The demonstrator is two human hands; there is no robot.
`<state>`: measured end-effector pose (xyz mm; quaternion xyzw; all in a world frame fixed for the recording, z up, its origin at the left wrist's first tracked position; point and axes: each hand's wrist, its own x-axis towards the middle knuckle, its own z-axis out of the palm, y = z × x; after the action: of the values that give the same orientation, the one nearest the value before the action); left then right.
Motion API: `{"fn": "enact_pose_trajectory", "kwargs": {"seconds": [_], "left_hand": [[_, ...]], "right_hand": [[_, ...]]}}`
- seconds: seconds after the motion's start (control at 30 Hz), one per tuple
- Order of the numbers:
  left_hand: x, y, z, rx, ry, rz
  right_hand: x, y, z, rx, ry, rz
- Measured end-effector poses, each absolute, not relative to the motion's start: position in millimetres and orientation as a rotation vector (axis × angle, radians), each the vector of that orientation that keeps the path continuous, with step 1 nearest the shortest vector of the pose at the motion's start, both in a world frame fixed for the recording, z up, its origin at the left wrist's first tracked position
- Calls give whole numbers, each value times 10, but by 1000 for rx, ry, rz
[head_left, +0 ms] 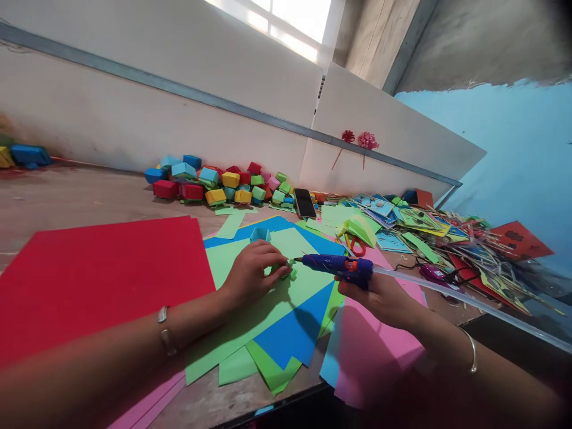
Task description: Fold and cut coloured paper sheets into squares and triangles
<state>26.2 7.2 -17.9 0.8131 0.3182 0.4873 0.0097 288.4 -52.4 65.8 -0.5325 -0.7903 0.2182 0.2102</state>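
My right hand (pixel 379 298) is wrapped round a blue glue gun (pixel 339 266), with a long clear glue stick (pixel 456 292) running out of its back. The gun's nozzle points left and meets, or nearly meets, a small light green paper piece (pixel 292 274). That piece is pinched between the fingertips of my left hand (pixel 257 268); its exact shape is partly hidden. Just behind my left hand stands a small light blue paper box (pixel 260 234). Beneath both lies a light green sheet (pixel 236 310) on top of blue sheets (pixel 290 333).
Red sheets (pixel 107 280) cover the left side, pink sheets (pixel 379 351) the front right. Several coloured paper boxes (pixel 217 185) are piled against the wall beside a phone (pixel 304 203). Red-handled scissors (pixel 357 245) lie right of centre. Sticks and cards (pixel 447 232) clutter the far right.
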Motion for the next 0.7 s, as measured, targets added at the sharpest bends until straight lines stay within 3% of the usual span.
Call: {"fn": "enact_pose_trajectory", "kwargs": {"seconds": [0.7], "left_hand": [[268, 88, -210, 2576, 962, 1538]], "right_hand": [[2896, -564, 627, -1394, -2214, 511]]}}
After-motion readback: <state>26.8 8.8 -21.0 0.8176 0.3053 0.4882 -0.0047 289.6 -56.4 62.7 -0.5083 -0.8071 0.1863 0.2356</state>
